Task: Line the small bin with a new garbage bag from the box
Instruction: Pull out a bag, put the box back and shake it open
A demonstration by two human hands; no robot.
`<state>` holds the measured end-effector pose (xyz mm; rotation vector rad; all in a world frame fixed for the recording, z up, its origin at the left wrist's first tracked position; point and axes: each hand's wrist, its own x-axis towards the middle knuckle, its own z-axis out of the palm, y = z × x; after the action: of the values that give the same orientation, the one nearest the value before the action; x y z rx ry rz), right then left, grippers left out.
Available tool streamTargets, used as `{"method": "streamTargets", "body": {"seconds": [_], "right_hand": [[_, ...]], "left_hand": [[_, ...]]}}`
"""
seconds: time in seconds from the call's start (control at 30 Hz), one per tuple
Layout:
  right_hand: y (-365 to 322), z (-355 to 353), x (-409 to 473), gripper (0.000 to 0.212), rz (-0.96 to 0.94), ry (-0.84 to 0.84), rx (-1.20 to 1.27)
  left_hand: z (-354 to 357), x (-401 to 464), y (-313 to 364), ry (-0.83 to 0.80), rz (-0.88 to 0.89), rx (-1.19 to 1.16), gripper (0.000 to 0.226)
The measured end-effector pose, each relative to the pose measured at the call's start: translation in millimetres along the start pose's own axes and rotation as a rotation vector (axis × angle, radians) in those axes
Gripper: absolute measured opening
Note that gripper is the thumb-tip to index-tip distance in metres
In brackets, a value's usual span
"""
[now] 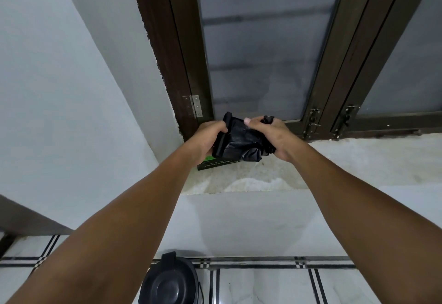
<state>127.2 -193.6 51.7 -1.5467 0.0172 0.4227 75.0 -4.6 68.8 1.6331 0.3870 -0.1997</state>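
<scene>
Both my hands are raised over the window sill point(346, 160) and hold black garbage bag plastic point(241, 139). My left hand point(208, 139) grips a rolled, folded end of it on the left. My right hand point(270, 136) clutches the crumpled part on the right, with a bit of plastic sticking out above its knuckles. Under the plastic, a dark box with green print point(218, 163) lies on the sill, mostly hidden by my left hand. The small black bin point(171, 282) stands on the floor below, lid closed, between my forearms.
A dark brown window frame point(181, 52) with frosted panes rises behind the sill, with latches point(314, 121) at its base. A white wall stands on the left. The floor point(275, 284) has white tiles with black stripes. The sill's front edge is chipped.
</scene>
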Motion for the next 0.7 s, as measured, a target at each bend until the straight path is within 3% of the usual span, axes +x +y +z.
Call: {"method": "streamTargets", "body": {"seconds": [0.1,0.27,0.37,0.43,0.6,0.7], "right_hand": [[5.4,-2.1,4.6,0.031,-0.022,0.043,-0.130],[10.3,-4.2,6.0,0.043,0.033,0.067,-0.117],[11.2,-7.0,5.6,0.051,0.015,0.034,-0.127],[10.8,-8.1,5.5,0.046,0.002,0.033,-0.171],[10.6,-4.2,4.9,0.029,-0.025,0.070,-0.292],[11.6,0.4,5.4,0.026,-0.044,0.080,-0.304]], "left_hand": [[-1.2,-0.2,-1.6,0.006,-0.015,0.008,0.015],[-0.7,-3.7,-2.6,0.019,-0.102,-0.035,0.030],[-0.6,-2.8,-2.6,0.023,-0.082,-0.012,0.020],[-1.8,1.1,-4.4,0.017,-0.036,0.070,0.012],[3.8,4.5,-8.6,0.002,-0.023,0.191,0.040],[10.6,3.5,-7.7,0.005,-0.017,0.173,0.028]]}}
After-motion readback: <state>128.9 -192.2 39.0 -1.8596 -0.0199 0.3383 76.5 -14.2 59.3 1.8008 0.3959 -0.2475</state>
